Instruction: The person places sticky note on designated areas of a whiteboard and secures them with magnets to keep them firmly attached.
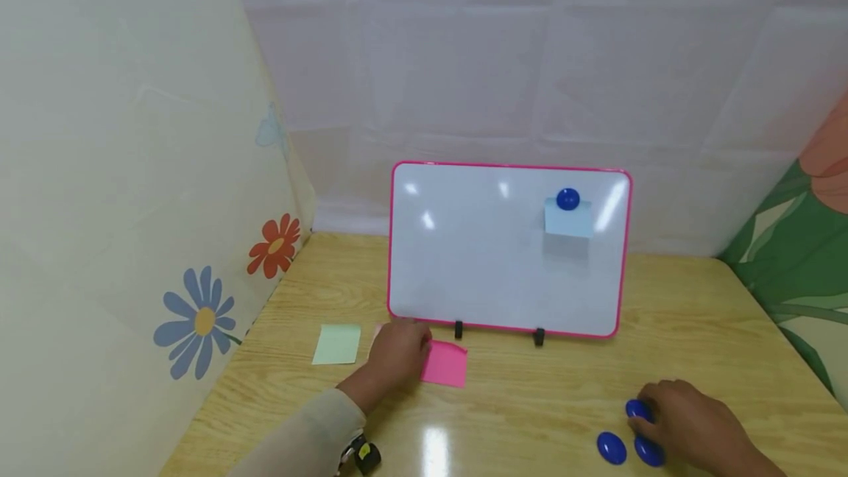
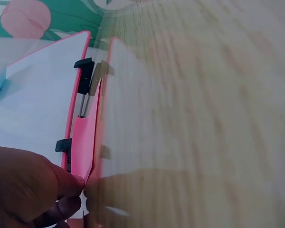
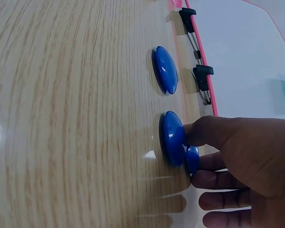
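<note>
My left hand [image 1: 400, 352] pinches the edge of a bright pink sticky note [image 1: 445, 364] lying before the whiteboard; thumb and fingertips meet at its corner in the left wrist view. Partly hidden under that hand is a paler pink note [image 1: 378, 330]. At the front right, my right hand [image 1: 692, 422] has thumb and forefinger around a round blue magnet [image 3: 193, 160]. A second blue magnet [image 3: 175, 138] lies right beside its thumb, and a third magnet [image 3: 166, 70] sits a little apart on the table.
The pink-framed whiteboard [image 1: 477, 256] stands on black feet [image 1: 539, 337] at the back. On it, a blue magnet [image 1: 567, 199] holds a light blue note [image 1: 568, 221]. A pale green note [image 1: 337, 344] lies left on the wooden table [image 1: 530, 403]. Flowered walls flank both sides.
</note>
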The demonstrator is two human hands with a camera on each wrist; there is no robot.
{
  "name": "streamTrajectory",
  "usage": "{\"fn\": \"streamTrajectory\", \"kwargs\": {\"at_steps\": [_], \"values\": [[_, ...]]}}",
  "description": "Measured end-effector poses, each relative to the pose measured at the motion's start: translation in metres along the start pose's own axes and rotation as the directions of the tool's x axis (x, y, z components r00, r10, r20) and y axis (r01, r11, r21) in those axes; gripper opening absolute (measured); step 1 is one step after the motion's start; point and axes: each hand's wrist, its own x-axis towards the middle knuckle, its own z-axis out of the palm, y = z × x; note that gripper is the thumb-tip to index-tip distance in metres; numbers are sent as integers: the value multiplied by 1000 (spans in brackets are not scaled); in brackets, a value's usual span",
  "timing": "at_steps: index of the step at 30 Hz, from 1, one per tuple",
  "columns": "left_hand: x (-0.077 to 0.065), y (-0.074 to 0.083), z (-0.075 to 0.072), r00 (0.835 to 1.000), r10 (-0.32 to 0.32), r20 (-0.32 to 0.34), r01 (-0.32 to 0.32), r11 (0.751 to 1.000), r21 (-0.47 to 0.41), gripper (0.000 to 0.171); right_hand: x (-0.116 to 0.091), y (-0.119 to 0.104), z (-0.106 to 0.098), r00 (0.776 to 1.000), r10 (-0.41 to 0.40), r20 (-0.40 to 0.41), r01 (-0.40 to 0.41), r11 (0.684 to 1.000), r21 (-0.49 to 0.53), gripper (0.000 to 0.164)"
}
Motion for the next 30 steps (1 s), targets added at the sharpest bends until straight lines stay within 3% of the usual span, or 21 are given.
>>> {"fn": "streamTrajectory", "kwargs": {"at_steps": [16,30], "values": [[-3,-1,2,1000,9,-30,-10,1000,-29,11,6,3,7,1000,10,17,-10,1000,19,55],[-3,1,-2,999,-13,-51,6,990,-140,18,4,1,3,1000,12,15,-12,1000,27,57]]}}
